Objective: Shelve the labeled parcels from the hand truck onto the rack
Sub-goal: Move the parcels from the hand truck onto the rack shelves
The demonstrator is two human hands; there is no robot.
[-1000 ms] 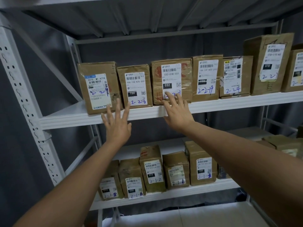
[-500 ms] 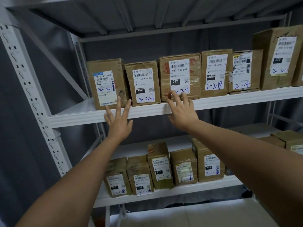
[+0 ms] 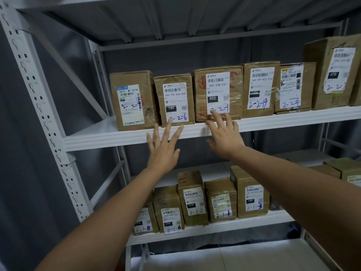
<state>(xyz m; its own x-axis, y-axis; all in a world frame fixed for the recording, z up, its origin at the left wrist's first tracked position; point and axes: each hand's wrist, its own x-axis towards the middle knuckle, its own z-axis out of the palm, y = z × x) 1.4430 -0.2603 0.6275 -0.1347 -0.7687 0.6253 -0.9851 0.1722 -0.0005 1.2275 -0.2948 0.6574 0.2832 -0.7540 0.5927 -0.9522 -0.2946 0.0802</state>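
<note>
Parcels on middle shelf (image 3: pixel 195 132): six counted, upright in row, labels facing me, incl. parcel 2-2-6 (image 3: pixel 174 99) and parcel 2-2-1 (image 3: pixel 218 92). Lower shelf (image 3: pixel 214 227): five labelled parcels (image 3: pixel 192 198) in row, more at right edge, partly cut off. My left hand (image 3: pixel 163 151) raised, fingers spread straight, tips at bottom edge of 2-2-6, gripping nothing. My right hand (image 3: pixel 224 135) likewise splayed, fingertips over lower edge of 2-2-1, holding nothing. White metal rack (image 3: pixel 37 90), perforated uprights; grey wall behind.
</note>
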